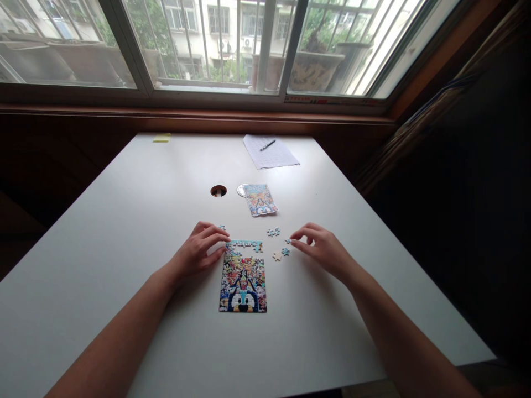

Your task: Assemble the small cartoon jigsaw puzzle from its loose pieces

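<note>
A partly assembled jigsaw puzzle (243, 284) lies flat on the table, with a blue cartoon dog face at its near end. Gaps show in its upper part, below a joined top strip (249, 244). My left hand (203, 246) rests at the puzzle's upper left corner, fingers apart and slightly bent, touching the edge. To the right of the puzzle, my right hand (321, 247) pinches a small puzzle piece (287, 241) between thumb and forefinger. Loose pieces lie near it: a beige piece (277, 256), a blue piece (285, 251) and a small group (273, 232).
Beyond the puzzle lies a picture sheet (260, 200) with the same design, partly over a round silver disc (241, 190). A cable hole (218, 191) opens in the white table (166, 182). Paper (274, 157) with a pen (267, 145) and yellow sticky notes (161, 137) lie by the window.
</note>
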Action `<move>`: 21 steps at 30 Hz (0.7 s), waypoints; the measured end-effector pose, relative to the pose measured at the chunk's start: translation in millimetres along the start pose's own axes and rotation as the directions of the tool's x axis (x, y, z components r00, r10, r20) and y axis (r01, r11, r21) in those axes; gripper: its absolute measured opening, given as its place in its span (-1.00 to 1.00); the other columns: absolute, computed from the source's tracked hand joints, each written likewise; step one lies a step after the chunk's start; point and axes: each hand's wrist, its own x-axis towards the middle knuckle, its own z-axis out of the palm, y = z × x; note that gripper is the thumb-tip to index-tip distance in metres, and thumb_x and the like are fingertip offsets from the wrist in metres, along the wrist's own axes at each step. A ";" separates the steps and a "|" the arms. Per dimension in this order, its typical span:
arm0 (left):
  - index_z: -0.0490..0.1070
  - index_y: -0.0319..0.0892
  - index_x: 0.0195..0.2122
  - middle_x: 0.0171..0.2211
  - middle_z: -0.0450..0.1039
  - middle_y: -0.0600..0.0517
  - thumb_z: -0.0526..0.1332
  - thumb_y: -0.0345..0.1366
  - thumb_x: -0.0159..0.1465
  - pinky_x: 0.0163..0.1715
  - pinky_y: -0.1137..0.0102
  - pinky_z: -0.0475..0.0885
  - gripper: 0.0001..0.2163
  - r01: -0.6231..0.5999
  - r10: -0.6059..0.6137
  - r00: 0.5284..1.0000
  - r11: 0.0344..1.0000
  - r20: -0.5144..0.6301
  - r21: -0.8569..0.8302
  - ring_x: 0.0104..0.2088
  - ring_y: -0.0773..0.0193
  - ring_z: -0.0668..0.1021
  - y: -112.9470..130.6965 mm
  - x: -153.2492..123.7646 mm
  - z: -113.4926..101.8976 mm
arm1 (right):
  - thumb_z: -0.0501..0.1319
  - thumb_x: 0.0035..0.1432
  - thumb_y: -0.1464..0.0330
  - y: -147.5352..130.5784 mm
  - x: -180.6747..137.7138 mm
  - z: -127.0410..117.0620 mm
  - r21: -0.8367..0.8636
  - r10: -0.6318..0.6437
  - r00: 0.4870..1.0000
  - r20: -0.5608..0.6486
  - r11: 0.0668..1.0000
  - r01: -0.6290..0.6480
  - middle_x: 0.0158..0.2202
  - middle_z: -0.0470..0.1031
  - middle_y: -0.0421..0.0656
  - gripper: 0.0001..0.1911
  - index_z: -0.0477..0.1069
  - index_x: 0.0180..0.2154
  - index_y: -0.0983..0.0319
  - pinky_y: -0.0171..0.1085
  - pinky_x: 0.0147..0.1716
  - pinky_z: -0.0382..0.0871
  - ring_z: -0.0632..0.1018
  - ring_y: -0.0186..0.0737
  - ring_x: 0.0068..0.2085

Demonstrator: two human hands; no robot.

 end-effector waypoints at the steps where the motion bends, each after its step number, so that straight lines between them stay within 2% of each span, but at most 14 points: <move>1: 0.44 -0.05 -0.05 -0.04 0.51 0.01 0.19 -0.33 0.35 0.06 0.17 0.32 -0.83 -0.002 0.002 1.000 1.000 -0.003 0.001 -0.01 0.13 0.40 0.4 0.1 -0.5 | 0.25 0.25 0.20 -2.9 -2.4 3.2 -0.016 -0.073 0.997 0.033 0.997 0.073 -0.16 0.52 -0.09 -0.80 0.58 -0.19 0.12 -0.18 -0.22 0.42 0.50 -0.17 -0.24; 3: 0.44 -0.06 -0.05 -0.04 0.51 0.01 0.19 -0.34 0.35 0.05 0.16 0.32 -0.83 -0.002 0.002 1.000 1.000 -0.008 0.003 -0.01 0.13 0.41 1.1 0.2 -1.2 | 0.30 0.23 0.23 -8.6 -6.5 10.7 -0.071 -0.206 0.974 0.089 0.975 0.213 -0.15 0.51 -0.08 -0.81 0.57 -0.13 0.10 -0.14 -0.15 0.42 0.49 -0.12 -0.16; 6: 0.45 -0.06 -0.06 -0.04 0.50 0.01 0.19 -0.34 0.35 0.05 0.16 0.33 -0.84 -0.002 0.002 1.000 1.000 -0.013 0.002 -0.01 0.12 0.41 1.3 -0.2 -1.2 | 0.31 0.24 0.28 -14.6 -9.9 20.9 -0.163 -0.295 0.949 0.114 0.936 0.311 -0.18 0.50 -0.08 -0.82 0.57 -0.11 0.12 -0.15 -0.17 0.41 0.46 -0.12 -0.18; 16: 0.44 -0.06 -0.06 -0.03 0.50 0.00 0.19 -0.35 0.34 0.05 0.16 0.32 -0.83 -0.010 0.010 1.000 1.000 -0.012 0.006 0.00 0.12 0.40 0.0 -0.2 -0.5 | 0.11 0.39 0.32 -22.9 -10.1 27.6 -0.394 -0.435 0.894 0.103 0.808 0.438 -0.27 0.50 -0.08 -0.75 0.55 -0.09 0.21 -0.16 -0.24 0.31 0.42 -0.15 -0.25; 18: 0.44 -0.06 -0.05 -0.04 0.50 0.01 0.19 -0.35 0.34 0.05 0.17 0.32 -0.82 -0.009 0.009 1.000 1.000 -0.014 0.004 0.00 0.13 0.40 0.7 -0.1 -0.8 | 0.09 0.39 0.34 -20.9 -7.1 28.8 -0.376 -0.434 0.897 0.080 0.820 0.431 -0.28 0.49 -0.07 -0.74 0.55 -0.14 0.23 -0.16 -0.22 0.32 0.42 -0.15 -0.26; 21: 0.44 -0.05 -0.05 -0.03 0.50 0.01 0.19 -0.35 0.34 0.06 0.16 0.32 -0.82 0.002 -0.001 1.000 1.000 -0.010 0.006 0.00 0.13 0.40 0.8 -0.4 -0.6 | 0.09 0.39 0.32 -15.2 -0.1 30.5 -0.263 -0.402 0.915 0.043 0.879 0.399 -0.27 0.49 -0.05 -0.74 0.56 -0.19 0.22 -0.17 -0.18 0.35 0.43 -0.15 -0.24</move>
